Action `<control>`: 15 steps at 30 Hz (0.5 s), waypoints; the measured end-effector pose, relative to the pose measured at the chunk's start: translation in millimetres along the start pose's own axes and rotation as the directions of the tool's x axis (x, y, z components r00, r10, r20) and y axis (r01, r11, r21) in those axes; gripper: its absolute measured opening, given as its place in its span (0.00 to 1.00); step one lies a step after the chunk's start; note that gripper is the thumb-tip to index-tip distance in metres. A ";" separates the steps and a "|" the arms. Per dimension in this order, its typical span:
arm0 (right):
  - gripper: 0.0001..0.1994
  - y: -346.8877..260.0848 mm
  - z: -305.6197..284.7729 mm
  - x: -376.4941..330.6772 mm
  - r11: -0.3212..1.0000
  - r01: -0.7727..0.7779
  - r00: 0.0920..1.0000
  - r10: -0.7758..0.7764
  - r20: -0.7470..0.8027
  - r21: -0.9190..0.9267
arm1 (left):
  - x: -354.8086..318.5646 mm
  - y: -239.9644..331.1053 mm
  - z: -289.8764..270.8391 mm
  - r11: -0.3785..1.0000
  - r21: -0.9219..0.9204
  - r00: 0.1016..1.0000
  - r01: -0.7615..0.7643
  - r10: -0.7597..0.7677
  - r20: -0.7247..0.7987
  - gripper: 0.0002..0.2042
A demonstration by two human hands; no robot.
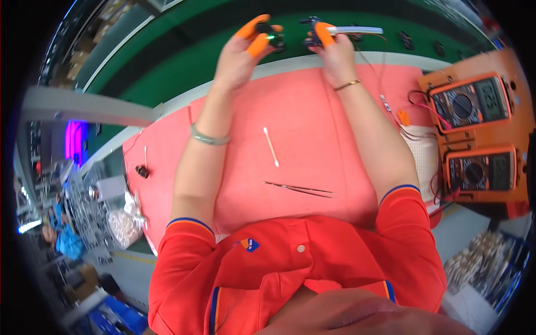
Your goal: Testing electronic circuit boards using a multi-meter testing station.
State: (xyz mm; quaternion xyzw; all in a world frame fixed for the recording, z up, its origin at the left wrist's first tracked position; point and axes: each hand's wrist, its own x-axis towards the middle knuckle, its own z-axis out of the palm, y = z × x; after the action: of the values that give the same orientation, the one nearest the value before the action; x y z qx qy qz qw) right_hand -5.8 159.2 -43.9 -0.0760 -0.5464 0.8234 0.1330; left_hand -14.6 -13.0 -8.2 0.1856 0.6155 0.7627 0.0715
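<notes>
My left hand (pixel 241 56) pinching small black part (pixel 273 38), right hand (pixel 335 53) gripping second black part (pixel 310 38), both hovering past pink mat (pixel 312 128) far edge. Mat middle open: one swab (pixel 271 146), one tweezers (pixel 301 190). Two meters (pixel 469 106) lining right edge.

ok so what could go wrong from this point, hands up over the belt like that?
1. The left hand pinches a small black part only at its orange-capped fingertips; a slip could drop it onto the green belt.
2. The right hand holds a pen-like tool whose thin wires trail toward the multimeters; a pull might snag them.
3. Tweezers and a cotton swab lie between the forearms and may get swept off.
</notes>
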 end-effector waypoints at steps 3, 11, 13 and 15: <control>0.11 0.2 0.7 -4.5 0.995 0.043 0.999 -0.041 0.025 -0.085 | -6.1 8.9 7.8 0.979 -0.201 0.998 0.041 -0.029 0.062 0.15; 0.12 -0.8 0.2 -6.2 0.993 0.019 0.999 -0.014 0.039 -0.116 | 3.0 1.8 -9.1 0.641 -0.735 0.975 0.221 -0.129 0.180 0.13; 0.12 0.2 0.4 -5.8 0.991 0.030 0.999 -0.025 0.045 -0.134 | 6.3 -4.1 -15.5 0.576 -0.783 0.972 0.235 -0.158 0.175 0.14; 0.12 0.8 1.2 -5.7 0.990 0.030 0.998 -0.021 0.066 -0.140 | 6.8 -8.1 -21.8 0.547 -0.807 0.973 0.224 -0.171 0.154 0.14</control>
State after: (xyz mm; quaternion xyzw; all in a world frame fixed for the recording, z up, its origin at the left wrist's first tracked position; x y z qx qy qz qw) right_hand -0.7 156.2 -44.3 -0.0518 -0.6080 0.7831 0.1201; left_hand -29.9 -28.8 -18.5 0.0827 0.2070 0.9417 0.2518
